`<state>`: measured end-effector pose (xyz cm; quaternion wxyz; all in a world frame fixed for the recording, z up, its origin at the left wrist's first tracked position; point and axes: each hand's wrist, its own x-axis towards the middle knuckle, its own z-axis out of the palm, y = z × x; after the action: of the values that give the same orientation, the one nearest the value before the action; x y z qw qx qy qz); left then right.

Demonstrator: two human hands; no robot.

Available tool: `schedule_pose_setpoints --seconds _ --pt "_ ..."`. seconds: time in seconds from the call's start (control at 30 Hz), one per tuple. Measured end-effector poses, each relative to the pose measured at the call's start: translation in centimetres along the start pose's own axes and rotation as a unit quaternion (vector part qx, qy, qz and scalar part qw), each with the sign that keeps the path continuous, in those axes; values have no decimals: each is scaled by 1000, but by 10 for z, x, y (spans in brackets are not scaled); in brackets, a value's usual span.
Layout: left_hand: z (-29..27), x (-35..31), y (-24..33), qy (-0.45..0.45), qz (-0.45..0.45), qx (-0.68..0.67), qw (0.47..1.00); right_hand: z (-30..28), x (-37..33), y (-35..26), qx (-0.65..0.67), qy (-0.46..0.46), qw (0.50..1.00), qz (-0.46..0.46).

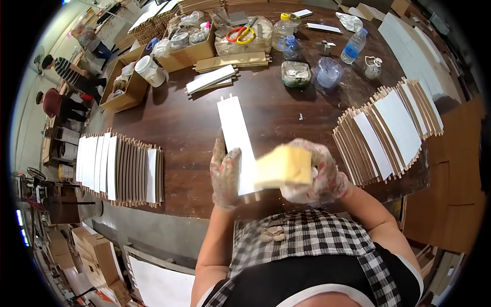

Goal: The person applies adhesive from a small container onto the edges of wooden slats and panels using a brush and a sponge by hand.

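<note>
My left hand (224, 176), in a stained work glove, grips the left edge of a narrow white board (236, 125). The thumb lies over the board's face and the fingers run along its side. Short wooden dowel pegs stick out of both board ends. In my right hand (327, 176), also gloved, is a yellow sponge block (285, 165), slightly blurred. It covers part of the board's near right edge; whether it touches the face I cannot tell.
Rows of pegged boards stand at left (120, 169) and right (391, 130). Behind lie loose white boards (210, 79), scissors (243, 35), a water bottle (354, 46), a glass jar (295, 74), a white bucket (150, 70) and cardboard boxes (192, 53). Several people (69, 71) work at far left.
</note>
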<state>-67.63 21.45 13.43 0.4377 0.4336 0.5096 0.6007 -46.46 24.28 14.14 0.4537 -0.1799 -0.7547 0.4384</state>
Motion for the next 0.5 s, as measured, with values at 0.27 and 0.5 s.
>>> schedule_pose_setpoints --seconds 0.27,0.5 --pt "-6 -20 18 -68 -82 -8 994 -26 49 20 102 192 966 139" --pt "-2 -18 22 -76 -81 -43 993 -27 47 16 21 195 977 81"
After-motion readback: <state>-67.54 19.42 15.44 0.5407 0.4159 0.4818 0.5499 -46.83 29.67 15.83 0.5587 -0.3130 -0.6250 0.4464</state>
